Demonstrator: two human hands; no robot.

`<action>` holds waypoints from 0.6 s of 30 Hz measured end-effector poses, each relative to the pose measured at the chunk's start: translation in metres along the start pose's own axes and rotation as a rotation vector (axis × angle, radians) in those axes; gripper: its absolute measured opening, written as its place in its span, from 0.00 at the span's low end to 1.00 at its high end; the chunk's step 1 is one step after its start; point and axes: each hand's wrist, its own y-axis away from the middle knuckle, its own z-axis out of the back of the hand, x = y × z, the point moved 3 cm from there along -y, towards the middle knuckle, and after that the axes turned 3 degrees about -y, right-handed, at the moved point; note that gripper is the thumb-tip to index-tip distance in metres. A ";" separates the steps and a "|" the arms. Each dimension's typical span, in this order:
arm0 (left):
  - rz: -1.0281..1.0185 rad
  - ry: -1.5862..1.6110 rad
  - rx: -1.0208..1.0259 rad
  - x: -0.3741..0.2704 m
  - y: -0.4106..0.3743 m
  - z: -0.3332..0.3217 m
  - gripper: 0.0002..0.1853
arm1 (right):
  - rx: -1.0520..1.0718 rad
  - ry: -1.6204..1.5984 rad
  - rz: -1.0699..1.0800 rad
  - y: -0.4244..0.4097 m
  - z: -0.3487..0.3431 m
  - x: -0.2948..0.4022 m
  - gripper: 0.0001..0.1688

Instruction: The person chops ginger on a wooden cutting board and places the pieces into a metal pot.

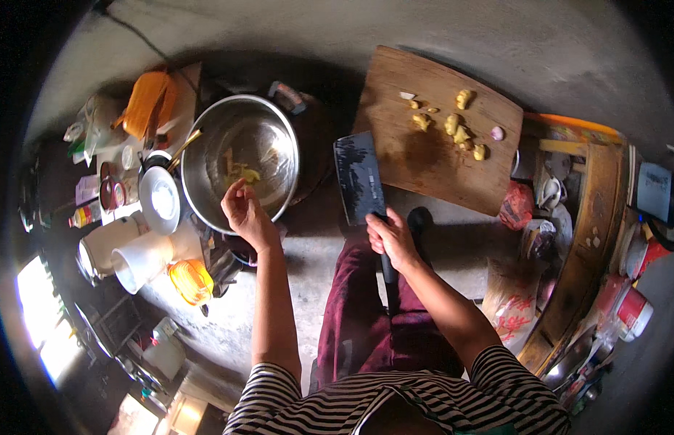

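Observation:
My right hand grips the dark handle of a broad cleaver, its wide blade pointing away from me in front of my knees. Over the near side of a large steel basin is my left hand, fingers curled. A yellowish piece of ginger shows right at its fingertips; whether they hold it or it lies in the basin I cannot tell. Several ginger pieces are scattered on a wooden cutting board at the right. A small purplish-white clove or bulb lies near the board's right side.
Left of the basin are a white plate or lid, a white plastic bucket, a yellow-orange plastic basket and an orange container. A wooden cabinet frame with bags and dishes stands at the right. A grey wall rises behind the board.

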 end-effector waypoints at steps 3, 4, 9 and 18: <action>0.042 0.071 0.228 -0.015 0.026 -0.040 0.10 | -0.136 0.091 0.064 0.012 0.048 0.012 0.08; 0.164 0.097 0.312 -0.021 0.040 -0.056 0.09 | -0.175 0.168 0.103 0.014 0.067 0.014 0.07; 0.338 -0.037 0.725 -0.002 0.109 -0.153 0.10 | -0.448 0.917 0.445 0.025 0.148 0.048 0.14; 0.302 -0.278 0.561 0.077 0.135 -0.310 0.17 | -0.441 1.358 0.443 0.030 0.186 0.120 0.14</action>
